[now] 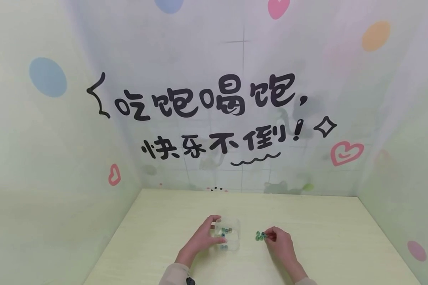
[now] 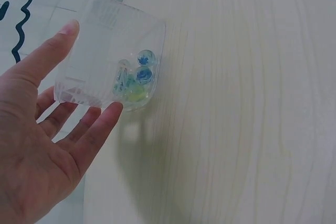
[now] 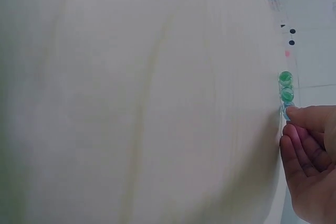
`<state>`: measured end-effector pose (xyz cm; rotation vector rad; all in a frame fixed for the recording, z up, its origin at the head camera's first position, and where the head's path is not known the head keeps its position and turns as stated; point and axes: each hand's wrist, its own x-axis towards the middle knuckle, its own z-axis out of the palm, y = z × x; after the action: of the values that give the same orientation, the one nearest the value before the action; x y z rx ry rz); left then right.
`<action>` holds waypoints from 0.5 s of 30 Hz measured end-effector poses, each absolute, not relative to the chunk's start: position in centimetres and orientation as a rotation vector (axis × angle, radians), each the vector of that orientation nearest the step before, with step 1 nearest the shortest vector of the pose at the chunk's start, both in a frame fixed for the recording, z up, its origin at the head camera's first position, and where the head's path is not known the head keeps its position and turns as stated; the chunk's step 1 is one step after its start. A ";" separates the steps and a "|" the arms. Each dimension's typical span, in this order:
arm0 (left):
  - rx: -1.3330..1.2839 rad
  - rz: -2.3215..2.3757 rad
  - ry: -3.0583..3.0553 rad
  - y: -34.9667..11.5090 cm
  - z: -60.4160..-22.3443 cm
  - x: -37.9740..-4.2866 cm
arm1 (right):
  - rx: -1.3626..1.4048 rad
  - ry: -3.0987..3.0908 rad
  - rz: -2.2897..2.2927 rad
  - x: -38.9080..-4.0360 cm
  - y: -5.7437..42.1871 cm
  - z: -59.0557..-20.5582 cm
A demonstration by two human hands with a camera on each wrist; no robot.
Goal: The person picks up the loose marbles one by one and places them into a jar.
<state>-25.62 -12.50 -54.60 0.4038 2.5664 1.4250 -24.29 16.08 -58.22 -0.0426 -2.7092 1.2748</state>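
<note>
My left hand (image 1: pixel 201 238) grips a clear plastic box (image 1: pixel 233 223), thumb on one side and fingers on the other. Several blue, green and yellowish glass marbles (image 2: pixel 146 57) lie inside the box, gathered at one end in the left wrist view. To the right of the box, a small cluster of green marbles (image 1: pixel 258 236) sits on the table. My right hand (image 1: pixel 281 244) is at that cluster's right side. Its thumb and forefinger pinch a bluish marble (image 3: pixel 287 111), next to green marbles (image 3: pixel 285 78) in a row in the right wrist view.
The pale wood-grain table (image 1: pixel 324 237) carries the box and the loose marbles. Behind it stands a back wall (image 1: pixel 199 174) printed with black characters and coloured shapes. Side walls (image 1: pixel 396 190) close in the left and right.
</note>
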 end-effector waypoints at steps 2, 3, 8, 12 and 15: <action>0.405 1.420 2.572 -12.5 -54.6 -25.7 | -0.040 -2.705 1.282 -24.2 16.2 -58.2; 0.407 1.420 2.574 -12.5 -54.6 -25.7 | -0.045 -2.701 1.291 -24.2 16.2 -58.2; 0.407 1.423 2.573 -12.6 -54.7 -25.6 | -0.037 -2.683 1.301 -24.1 16.2 -58.0; 0.412 1.432 2.567 -12.7 -54.8 -25.5 | -0.039 -2.664 1.297 -24.0 16.0 -57.7; 0.408 1.434 2.565 -12.7 -54.9 -25.5 | -0.024 -2.647 1.303 -24.0 15.7 -57.5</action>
<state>-25.54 -12.71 -54.85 0.4078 2.5655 1.4340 -24.00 15.69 -57.47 -0.0244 -2.6466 1.3035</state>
